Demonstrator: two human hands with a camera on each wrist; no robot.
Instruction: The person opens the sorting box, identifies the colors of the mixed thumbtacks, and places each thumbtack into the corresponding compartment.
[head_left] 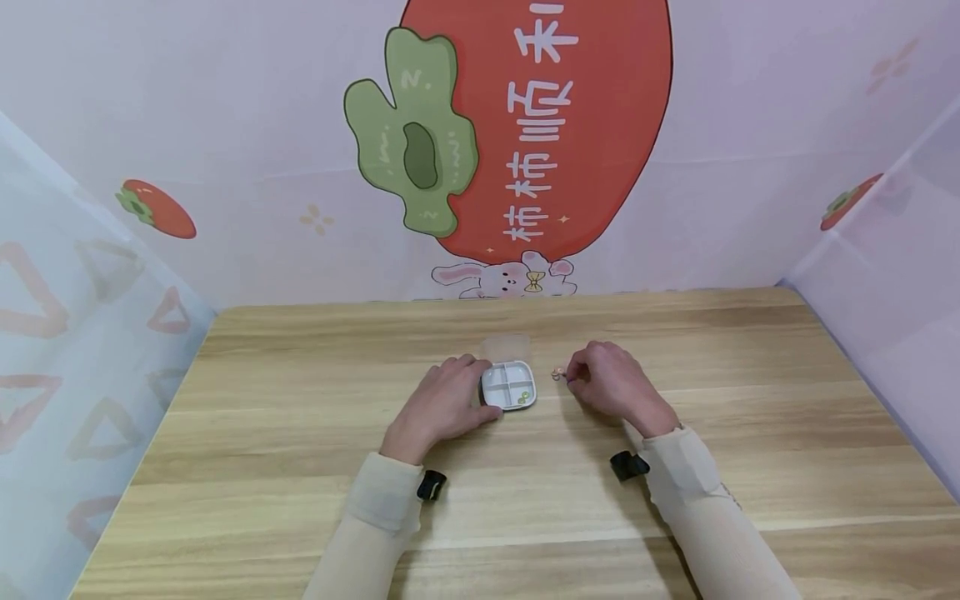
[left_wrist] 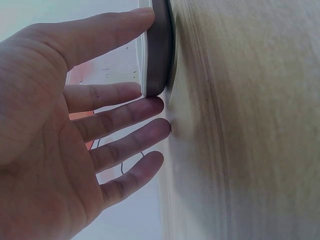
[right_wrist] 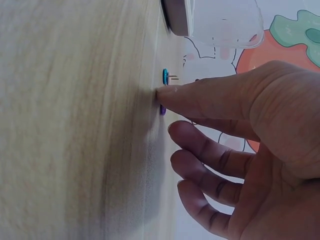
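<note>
A small white box with four compartments [head_left: 495,397] lies on the table, its clear lid [head_left: 506,347] folded back. My left hand [head_left: 447,402] holds it at the side, thumb on the near edge and index finger at the far edge, the other fingers spread loosely. In one near compartment are small green pieces [head_left: 523,398]. To the right of the box, my right hand [head_left: 611,379] pinches with thumb and index finger at a purple thumbtack [right_wrist: 163,110], mostly hidden by the thumb. Right beside it stands a teal thumbtack [right_wrist: 165,77], thin pins pointing up.
The wooden table [head_left: 495,517] ends at a back wall [head_left: 262,233] covered in printed cloth, with more cloth on both sides. A black wrist strap piece [head_left: 431,485] shows at the left sleeve, another strap piece [head_left: 628,465] at the right.
</note>
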